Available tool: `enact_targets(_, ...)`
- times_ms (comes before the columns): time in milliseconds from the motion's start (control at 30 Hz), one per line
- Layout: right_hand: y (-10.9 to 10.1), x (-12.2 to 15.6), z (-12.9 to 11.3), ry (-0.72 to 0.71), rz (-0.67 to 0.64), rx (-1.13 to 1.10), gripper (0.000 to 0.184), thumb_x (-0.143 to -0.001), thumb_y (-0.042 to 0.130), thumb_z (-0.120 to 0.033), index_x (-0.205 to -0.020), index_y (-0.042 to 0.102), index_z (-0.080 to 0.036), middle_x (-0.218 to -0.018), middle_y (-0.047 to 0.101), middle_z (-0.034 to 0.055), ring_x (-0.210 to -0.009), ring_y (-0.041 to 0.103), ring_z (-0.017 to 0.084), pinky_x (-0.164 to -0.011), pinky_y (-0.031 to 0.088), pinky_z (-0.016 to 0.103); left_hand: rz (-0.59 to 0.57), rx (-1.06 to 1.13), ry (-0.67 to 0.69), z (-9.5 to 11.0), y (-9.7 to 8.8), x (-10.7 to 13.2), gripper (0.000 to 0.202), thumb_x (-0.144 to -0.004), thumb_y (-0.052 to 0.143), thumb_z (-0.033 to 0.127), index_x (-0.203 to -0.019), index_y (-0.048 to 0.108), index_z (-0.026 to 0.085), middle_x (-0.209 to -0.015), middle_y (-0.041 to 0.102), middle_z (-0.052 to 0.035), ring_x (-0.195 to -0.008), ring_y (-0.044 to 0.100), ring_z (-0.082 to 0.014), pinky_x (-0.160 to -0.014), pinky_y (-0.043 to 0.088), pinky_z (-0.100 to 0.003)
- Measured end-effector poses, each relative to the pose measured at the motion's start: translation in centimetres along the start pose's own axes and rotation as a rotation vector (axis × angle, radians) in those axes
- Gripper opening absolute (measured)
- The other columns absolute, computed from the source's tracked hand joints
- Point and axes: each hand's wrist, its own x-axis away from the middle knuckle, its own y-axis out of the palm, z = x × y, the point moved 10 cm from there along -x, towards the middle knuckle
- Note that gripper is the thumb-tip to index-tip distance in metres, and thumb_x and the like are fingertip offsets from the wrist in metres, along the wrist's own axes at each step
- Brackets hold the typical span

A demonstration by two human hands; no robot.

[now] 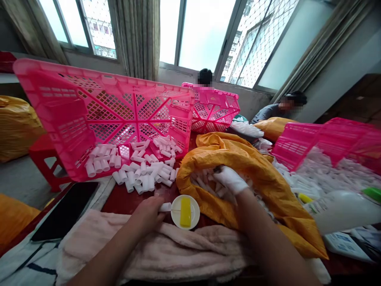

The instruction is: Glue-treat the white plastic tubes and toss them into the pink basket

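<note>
My left hand (147, 214) is closed on a small white tube (165, 207) and holds it at the rim of a round white dish (195, 212) with a yellow block (185, 211) in it. My right hand (230, 179), wrapped in a white glove or bandage, reaches into an orange bag (253, 167) filled with white tubes; its fingers are buried among them. A tilted pink basket (98, 115) in front spills a pile of white tubes (143, 172) onto the table.
A pale towel (166, 250) lies under my arms. A black phone (67, 210) rests at the left. More pink baskets (324, 141) and tubes lie at the right, with a white bottle (342, 210). Two other people sit by the windows behind another pink basket (212, 109).
</note>
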Motion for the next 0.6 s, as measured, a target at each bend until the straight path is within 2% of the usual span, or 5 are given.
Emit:
enact_targets(133,3.7,5.2,0.5,0.088,-0.164,-0.276,0.034,-0.084,0.041,-0.044,-0.094,0.054,-0.015,-0.066,0.061,0.0011,-0.045,0.052,0.011,-0.038,0.041,0.022,-0.033,0.095,0.022,0.0,1.0,0.0,0.005,-0.071,0.046,0.020,-0.072,0.051,0.019,-0.078,0.057,-0.0002,-0.075,0.053,-0.0135,-0.063,0.036,-0.021)
enact_targets(233,6.2,7.6,0.1,0.006,-0.093,-0.403,0.035,-0.087,0.034,-0.042,-0.097,0.055,-0.017,-0.081,0.063,0.0052,-0.067,0.060,0.016,-0.057,0.050,0.028,-0.012,0.091,0.023,0.1,1.2,-0.2,0.006,-0.072,0.046,0.023,-0.070,0.050,0.019,-0.075,0.056,0.0001,-0.073,0.052,-0.0132,-0.062,0.036,-0.021)
enact_targets(367,8.1,7.5,-1.1,-0.198,0.004,-0.260,0.024,-0.087,0.038,-0.030,-0.098,0.057,-0.020,-0.098,0.061,0.0072,-0.094,0.055,0.020,-0.087,0.042,0.037,0.017,0.037,0.031,0.1,1.3,-0.4,0.008,-0.073,0.045,0.024,-0.069,0.049,0.019,-0.073,0.056,-0.0004,-0.072,0.053,-0.0138,-0.063,0.036,-0.022)
enact_targets(500,9.1,7.0,-3.0,-0.365,-0.058,-0.110,0.021,-0.082,0.045,-0.022,-0.099,0.057,-0.020,-0.098,0.058,0.0066,-0.094,0.052,0.020,-0.091,0.039,0.039,0.018,0.028,0.022,0.1,1.3,-0.6,0.010,-0.074,0.044,0.025,-0.068,0.049,0.019,-0.072,0.056,-0.0005,-0.070,0.053,-0.0142,-0.061,0.035,-0.023)
enact_targets(600,9.2,7.4,-3.9,-0.427,-0.118,-0.150,0.022,-0.080,0.046,-0.016,-0.097,0.058,-0.020,-0.097,0.057,0.0063,-0.092,0.052,0.018,-0.087,0.042,0.035,0.003,0.042,0.010,0.0,1.3,-0.7,0.010,-0.074,0.044,0.025,-0.068,0.049,0.019,-0.072,0.056,-0.0004,-0.069,0.052,-0.0138,-0.061,0.035,-0.022)
